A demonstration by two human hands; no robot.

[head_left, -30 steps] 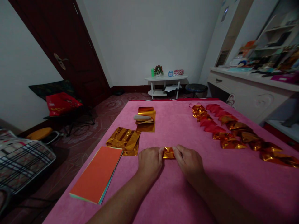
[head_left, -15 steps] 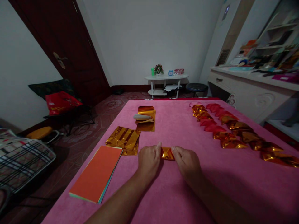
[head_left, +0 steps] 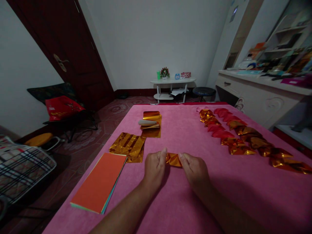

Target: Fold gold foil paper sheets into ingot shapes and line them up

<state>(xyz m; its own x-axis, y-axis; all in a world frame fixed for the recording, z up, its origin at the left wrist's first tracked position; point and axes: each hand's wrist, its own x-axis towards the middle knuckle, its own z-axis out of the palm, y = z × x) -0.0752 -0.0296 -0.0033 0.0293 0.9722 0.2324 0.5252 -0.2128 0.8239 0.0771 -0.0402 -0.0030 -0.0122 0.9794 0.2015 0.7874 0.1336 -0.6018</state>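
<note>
A small piece of shiny gold foil paper [head_left: 174, 160] is stretched between my hands, creased and somewhat twisted. My left hand [head_left: 154, 167] is closed on its left end, thumb on top. The right end is pinched in my right hand [head_left: 196, 167]; the fingertips under the foil are hidden. Left of my hands lies a stack of gold foil sheets [head_left: 128, 146], and beyond it a partly rolled gold foil [head_left: 151, 130] with a grey tube [head_left: 147, 122] on it. Nearest the left edge is a pile of coloured paper with an orange sheet [head_left: 99, 182] on top.
Rows of twisted gold foil pieces [head_left: 240, 150] and red pieces [head_left: 218, 130] lie on the right of the pink cloth [head_left: 180, 126]. A white dresser [head_left: 258, 94] stands beyond the right edge. At the back is a small white table [head_left: 173, 81] and a dark stool [head_left: 204, 92].
The foil between my hands now looks more twisted, its face creased diagonally where it was smoother and brighter. Both hands keep their grip. The view has shifted slightly.
</note>
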